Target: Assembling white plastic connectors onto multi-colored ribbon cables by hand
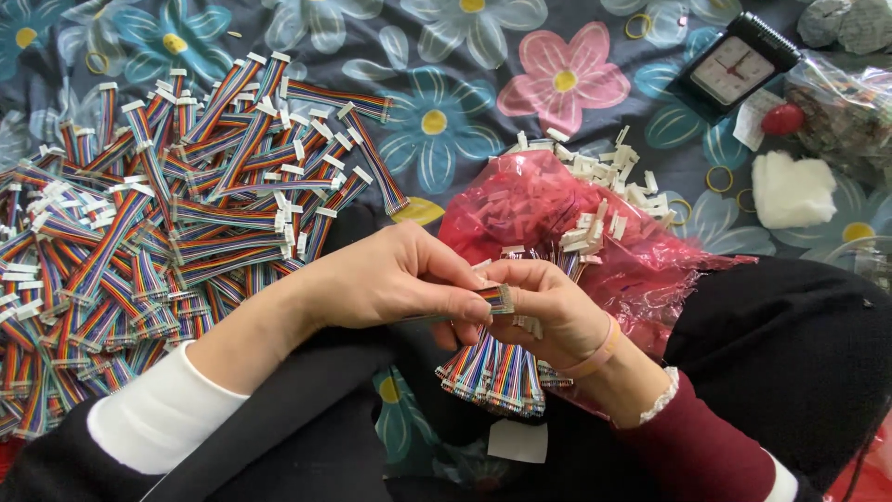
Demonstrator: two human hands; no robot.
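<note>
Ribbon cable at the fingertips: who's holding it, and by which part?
Left hand pinches the rainbow ribbon cable near its end; right hand meets it there and also grips a bundle of cables by their upper ends.

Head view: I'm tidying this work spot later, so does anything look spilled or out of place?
White connectors have spilled from the red bag onto the floral cloth. Nothing else stands out.

Both hands' fingers (pixel 469 302) on one rainbow ribbon cable (pixel 499 297), above red bag (pixel 530 204) of white connectors (pixel 609 172)
</note>
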